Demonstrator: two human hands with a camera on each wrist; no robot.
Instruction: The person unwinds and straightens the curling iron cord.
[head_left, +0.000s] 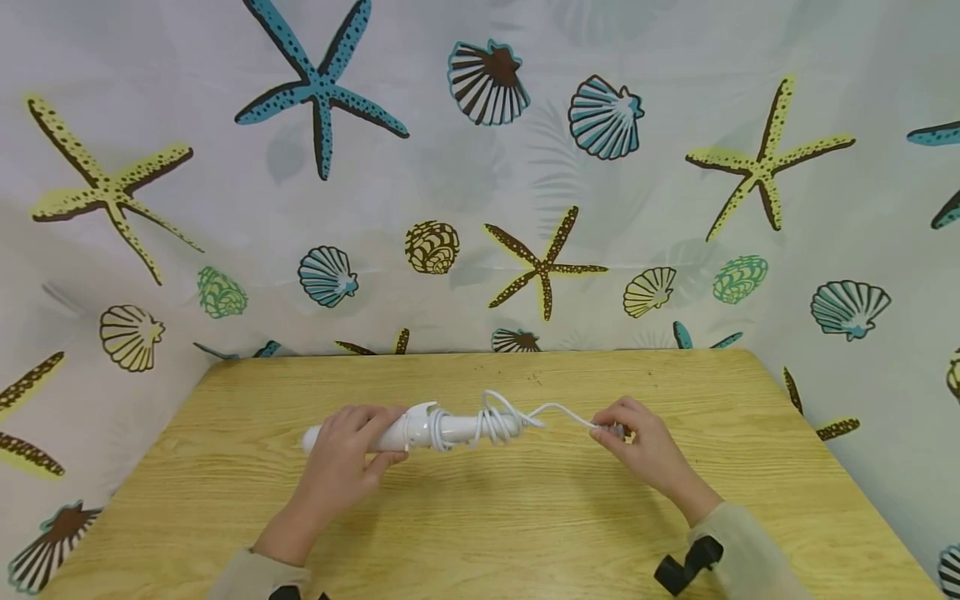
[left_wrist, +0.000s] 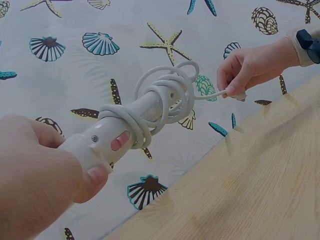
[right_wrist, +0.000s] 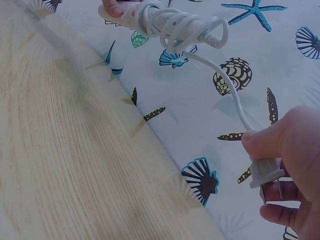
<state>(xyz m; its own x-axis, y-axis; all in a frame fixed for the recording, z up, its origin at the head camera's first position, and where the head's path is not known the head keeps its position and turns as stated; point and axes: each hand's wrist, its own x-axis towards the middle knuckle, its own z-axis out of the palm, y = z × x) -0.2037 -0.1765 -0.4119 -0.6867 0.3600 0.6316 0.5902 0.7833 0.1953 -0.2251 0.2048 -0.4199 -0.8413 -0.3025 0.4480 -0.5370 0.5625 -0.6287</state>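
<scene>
- Nearest, along the head view's bottom edge: pale sleeves [head_left: 750,550].
- Behind: starfish-print cloth [head_left: 375,212].
- Underneath: wooden table [head_left: 487,525].
- Raised over the table, mostly left of centre: white wand [head_left: 459,428].
- Curled round the wand's left part: left hand [head_left: 343,458].
- Well to the right, narrowed in a pinch: right hand [head_left: 641,442].
- Looped round the wand's right part, running on rightward: cord [left_wrist: 186,97].
- Held in that pinch: two-pronged plug [right_wrist: 265,171].
</scene>
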